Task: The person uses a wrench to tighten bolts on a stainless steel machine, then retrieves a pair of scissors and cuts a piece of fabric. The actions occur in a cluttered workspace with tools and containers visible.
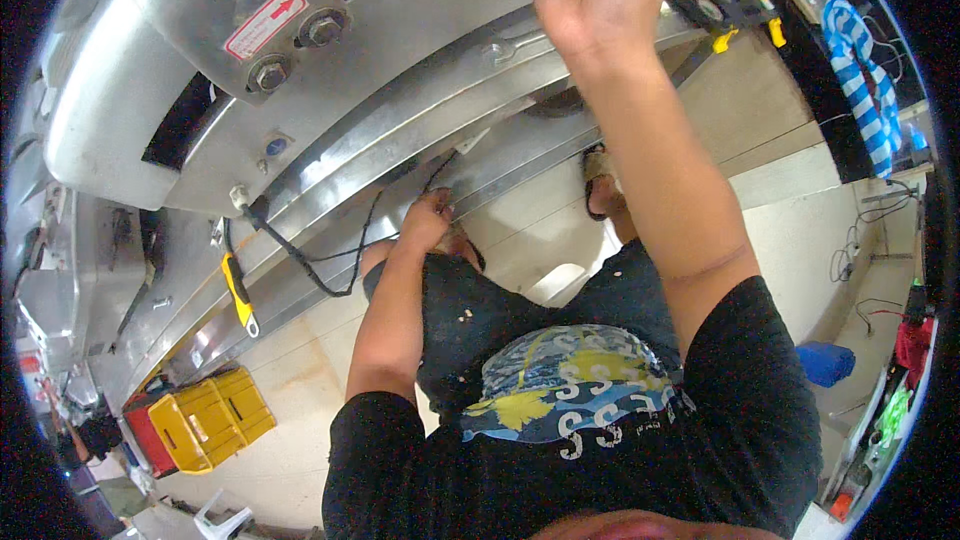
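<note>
My right hand (605, 0) is raised at the top, over the edge of a large metal machine (420, 75). Its fingers are closed around a small dark, shiny piece, mostly hidden and cut by the picture's edge. Lower down, my left hand (428, 222) is beneath the machine's long metal rail, close to a black cable (318, 283). Its fingers are curled in, and whatever they grip is hidden. A shiny wrench-shaped piece (500, 50) lies on the metal ledge between the hands. From the machine's left side hangs a yellow-and-black handled tool (238, 292).
A yellow bin (262, 410) stands beside a red bin (150, 440) on the floor at lower left. Yellow-tipped clamps (775, 32) and a blue-and-white striped cloth (870, 90) are at upper right. A blue bundle (825, 365) lies right of me. Loose wires hang along the right wall.
</note>
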Demonstrator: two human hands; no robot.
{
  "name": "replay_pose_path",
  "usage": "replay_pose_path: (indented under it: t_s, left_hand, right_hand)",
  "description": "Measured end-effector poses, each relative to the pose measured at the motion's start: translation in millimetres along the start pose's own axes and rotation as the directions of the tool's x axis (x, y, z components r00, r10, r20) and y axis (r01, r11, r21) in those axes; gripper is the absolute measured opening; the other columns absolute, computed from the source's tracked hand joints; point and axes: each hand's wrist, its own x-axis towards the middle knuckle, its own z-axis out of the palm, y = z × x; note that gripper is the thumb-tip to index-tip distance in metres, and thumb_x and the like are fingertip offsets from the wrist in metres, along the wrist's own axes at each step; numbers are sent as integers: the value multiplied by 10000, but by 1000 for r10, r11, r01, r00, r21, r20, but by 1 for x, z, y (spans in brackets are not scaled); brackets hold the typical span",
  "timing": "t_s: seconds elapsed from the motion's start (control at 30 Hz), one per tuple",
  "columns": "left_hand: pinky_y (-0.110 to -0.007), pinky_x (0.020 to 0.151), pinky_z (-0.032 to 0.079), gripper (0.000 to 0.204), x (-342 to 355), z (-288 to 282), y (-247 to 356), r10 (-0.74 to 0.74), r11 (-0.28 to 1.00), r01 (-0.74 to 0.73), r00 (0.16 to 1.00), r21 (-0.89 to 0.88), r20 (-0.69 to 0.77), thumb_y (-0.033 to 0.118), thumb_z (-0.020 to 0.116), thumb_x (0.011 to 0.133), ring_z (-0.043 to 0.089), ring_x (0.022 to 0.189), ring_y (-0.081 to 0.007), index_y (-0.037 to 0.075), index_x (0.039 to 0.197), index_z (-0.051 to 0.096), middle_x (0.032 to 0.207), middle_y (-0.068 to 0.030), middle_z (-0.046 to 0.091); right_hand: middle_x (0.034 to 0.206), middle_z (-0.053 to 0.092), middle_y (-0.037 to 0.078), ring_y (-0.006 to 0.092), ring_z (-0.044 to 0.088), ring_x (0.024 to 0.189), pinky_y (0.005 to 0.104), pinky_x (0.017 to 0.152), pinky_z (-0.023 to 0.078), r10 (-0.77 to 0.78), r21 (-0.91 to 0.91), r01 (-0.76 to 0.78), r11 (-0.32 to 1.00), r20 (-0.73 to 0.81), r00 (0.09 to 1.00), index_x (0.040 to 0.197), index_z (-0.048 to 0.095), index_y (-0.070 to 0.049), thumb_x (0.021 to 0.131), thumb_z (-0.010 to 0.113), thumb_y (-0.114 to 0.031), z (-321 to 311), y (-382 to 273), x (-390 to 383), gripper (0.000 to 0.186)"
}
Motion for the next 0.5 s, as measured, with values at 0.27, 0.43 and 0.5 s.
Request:
replay_pose_path:
  t_s: [0.27,0.43,0.5]
  left_hand:
    - [-435,933,520,406,-11,19,-12,30,996,-25,998,-82,57,217,660,893,651,1078,-392,66,1270,633,1173,-225,670]
    - [-428,933,520,410,-21,-13,16,47,977,-70,992,-202,-115,195,679,880,658,1079,-363,50,1261,633,1197,-211,657]
    - [-435,946,511,429,-42,-50,87,153,900,-245,952,-360,-265,175,691,867,637,1126,-352,49,1272,625,1247,-202,633]
  right_hand:
    - [628,408,6,114,375,493,257,467,342,-8,350,-23,936,88,996,903,592,-35,906,464,-106,-7,-38,3,146]
    - [770,433,53,111,396,500,228,455,423,36,202,-142,969,453,891,1221,540,-81,996,424,-125,-48,-97,-85,257]
    - [776,462,46,96,347,454,259,393,410,51,92,-118,989,535,843,1373,522,-145,1008,409,-171,-65,-119,-125,383]
